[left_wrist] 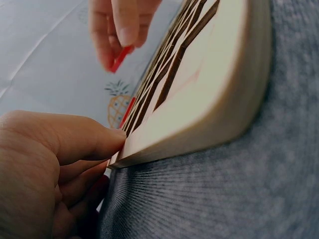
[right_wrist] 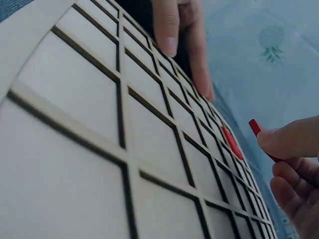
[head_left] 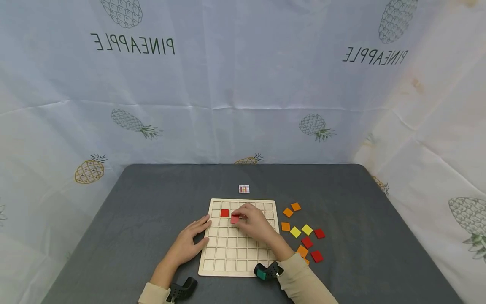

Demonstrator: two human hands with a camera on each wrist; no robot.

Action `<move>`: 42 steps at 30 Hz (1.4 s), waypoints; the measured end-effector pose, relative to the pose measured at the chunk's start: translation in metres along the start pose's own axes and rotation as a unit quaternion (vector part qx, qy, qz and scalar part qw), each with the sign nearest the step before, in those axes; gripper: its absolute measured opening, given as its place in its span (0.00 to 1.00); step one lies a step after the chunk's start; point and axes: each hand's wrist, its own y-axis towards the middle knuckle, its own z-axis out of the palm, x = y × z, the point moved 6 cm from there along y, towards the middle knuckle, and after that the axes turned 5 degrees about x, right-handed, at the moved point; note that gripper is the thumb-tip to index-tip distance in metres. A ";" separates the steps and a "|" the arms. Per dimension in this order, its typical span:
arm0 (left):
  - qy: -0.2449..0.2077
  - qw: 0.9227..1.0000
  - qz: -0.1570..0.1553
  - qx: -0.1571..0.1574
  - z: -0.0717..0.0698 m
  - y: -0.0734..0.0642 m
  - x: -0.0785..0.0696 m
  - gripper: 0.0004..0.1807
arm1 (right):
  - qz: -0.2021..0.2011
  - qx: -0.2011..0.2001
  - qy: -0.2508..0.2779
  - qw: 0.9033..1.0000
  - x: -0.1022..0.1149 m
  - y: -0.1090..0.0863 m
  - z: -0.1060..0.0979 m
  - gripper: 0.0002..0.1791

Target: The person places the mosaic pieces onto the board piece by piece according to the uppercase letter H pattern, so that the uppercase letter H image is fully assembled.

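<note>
Between thumb and fingers, my right hand [head_left: 252,219] pinches a red square tile [head_left: 235,219], held over the upper part of a wooden grid board [head_left: 228,272]. In the right wrist view the held tile [right_wrist: 255,127] is tilted on edge, above the grid. Another red tile [head_left: 225,213] sits in a cell to the left of it, near the board's top left. My left hand [head_left: 187,242] rests at the board's left edge with fingers extended; in the left wrist view its thumb [left_wrist: 107,139] touches the rim.
Loose orange tiles [head_left: 285,226], yellow tiles [head_left: 307,229] and red tiles [head_left: 317,256] lie scattered right of the board, some near the right forearm. A small patterned card [head_left: 244,189] lies behind the board on the dark table [head_left: 159,190]. A pineapple-print curtain [head_left: 228,84] hangs behind.
</note>
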 end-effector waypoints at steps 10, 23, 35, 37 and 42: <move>-0.014 1.000 -0.011 0.008 -0.001 0.000 -0.001 0.28 | 0.009 0.036 -0.005 0.999 0.000 0.014 0.029 0.11; -0.017 1.000 -0.010 0.005 0.000 0.000 -0.002 0.28 | 0.008 0.038 -0.045 0.998 0.005 0.017 0.037 0.12; -0.008 1.000 -0.018 0.011 0.002 0.001 0.001 0.28 | 0.015 0.039 -0.036 0.998 0.006 0.013 0.032 0.14; -0.008 1.000 -0.021 0.012 0.003 0.001 0.002 0.28 | 0.017 0.037 -0.029 0.999 0.006 0.011 0.028 0.14; -0.007 1.000 -0.024 0.010 0.002 0.002 0.002 0.28 | 0.014 0.029 -0.030 0.999 0.003 0.005 0.017 0.16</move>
